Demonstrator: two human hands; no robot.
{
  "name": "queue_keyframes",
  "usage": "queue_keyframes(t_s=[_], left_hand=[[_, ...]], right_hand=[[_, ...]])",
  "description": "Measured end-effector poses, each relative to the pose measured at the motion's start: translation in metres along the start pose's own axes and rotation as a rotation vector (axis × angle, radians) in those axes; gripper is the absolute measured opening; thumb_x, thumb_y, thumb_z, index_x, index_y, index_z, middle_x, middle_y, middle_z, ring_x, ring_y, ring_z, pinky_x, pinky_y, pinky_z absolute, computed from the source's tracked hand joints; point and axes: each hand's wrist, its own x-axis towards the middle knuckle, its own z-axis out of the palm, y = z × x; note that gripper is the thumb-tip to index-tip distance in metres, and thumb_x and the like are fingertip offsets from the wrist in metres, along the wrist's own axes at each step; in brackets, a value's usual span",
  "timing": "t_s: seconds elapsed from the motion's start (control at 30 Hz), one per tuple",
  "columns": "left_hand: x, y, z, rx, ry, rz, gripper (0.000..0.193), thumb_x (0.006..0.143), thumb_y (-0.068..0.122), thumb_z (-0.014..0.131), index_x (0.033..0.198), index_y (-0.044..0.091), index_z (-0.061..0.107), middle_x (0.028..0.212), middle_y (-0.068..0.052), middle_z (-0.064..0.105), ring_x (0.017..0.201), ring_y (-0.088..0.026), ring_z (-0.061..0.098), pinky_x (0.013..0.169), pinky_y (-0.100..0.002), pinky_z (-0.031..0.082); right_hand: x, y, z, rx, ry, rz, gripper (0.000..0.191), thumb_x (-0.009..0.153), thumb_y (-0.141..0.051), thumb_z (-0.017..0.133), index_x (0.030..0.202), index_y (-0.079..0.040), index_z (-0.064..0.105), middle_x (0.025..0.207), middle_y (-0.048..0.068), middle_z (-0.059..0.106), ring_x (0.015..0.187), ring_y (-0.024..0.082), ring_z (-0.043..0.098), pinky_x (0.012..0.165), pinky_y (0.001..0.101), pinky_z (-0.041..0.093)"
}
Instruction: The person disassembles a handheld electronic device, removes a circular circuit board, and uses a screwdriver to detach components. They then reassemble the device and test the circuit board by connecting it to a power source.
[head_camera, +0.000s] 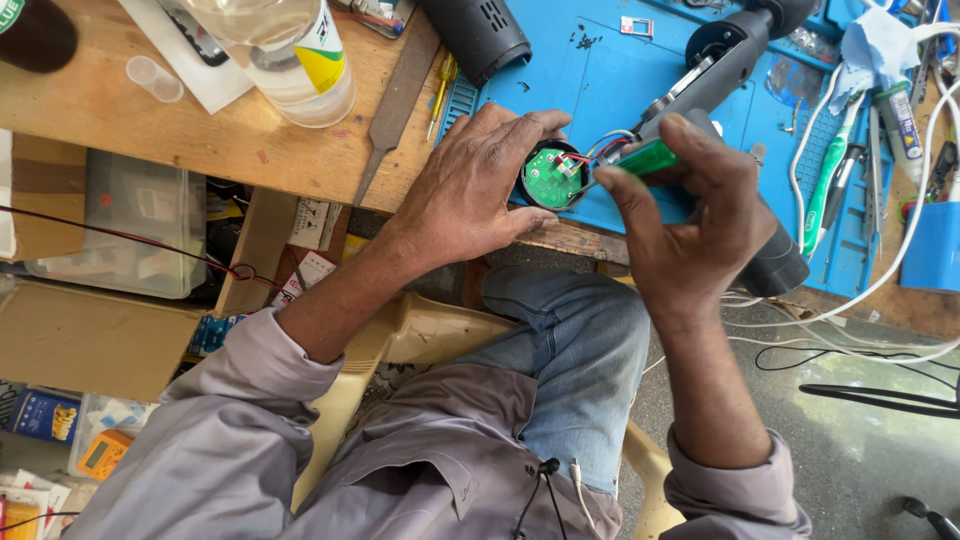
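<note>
My left hand (470, 190) grips a round black housing with a green circuit board (550, 180) inside, held over the near edge of the blue work mat (600, 80). Thin red, blue and white wires run out of the board toward the upper right. My right hand (690, 225) pinches a small green tool (648, 158) between thumb and fingers, with its tip just right of the board. A black cylindrical device body (725, 55) lies on the mat behind my right hand.
A clear plastic bottle (290, 55) and a flat metal file (395, 100) lie on the wooden bench (120, 110). Tweezers, a green-handled tool (825, 190), a tube and white cables crowd the mat's right side. Boxes sit under the bench at left.
</note>
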Motion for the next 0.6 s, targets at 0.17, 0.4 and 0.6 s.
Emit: queue_keyframes(t_s=[0.17,0.4,0.6], left_hand=[[0.000,0.001,0.000,-0.003,-0.005,-0.007,0.089,0.073,0.030,0.094,0.144,0.008,0.045,0.130,-0.009,0.066,0.122,-0.032,0.056,0.104,-0.047,0.043],[0.000,0.003,-0.002,0.000,0.001,0.001,0.089,0.072,0.028,0.094,0.144,0.008,0.045,0.130,-0.008,0.067,0.122,-0.032,0.056,0.105,-0.047,0.043],[0.001,0.005,-0.002,0.001,-0.001,-0.019,0.089,0.071,0.028,0.094,0.143,0.008,0.046,0.128,-0.009,0.067,0.120,-0.033,0.056,0.103,-0.047,0.043]], right_hand=[[0.019,-0.005,-0.016,0.063,-0.205,0.012,0.040,0.107,0.005,0.076,0.140,0.000,0.053,0.119,0.015,0.071,0.113,0.021,0.075,0.096,0.0315,0.064],[0.043,-0.016,-0.036,-0.219,-0.271,-0.104,0.052,0.088,-0.009,0.091,0.133,-0.003,0.065,0.109,0.018,0.073,0.098,0.023,0.073,0.081,0.0345,0.059],[0.052,-0.028,-0.042,0.011,-0.400,-0.082,0.046,0.099,0.008,0.070,0.142,0.001,0.056,0.120,0.013,0.071,0.107,0.020,0.071,0.089,0.0306,0.058]])
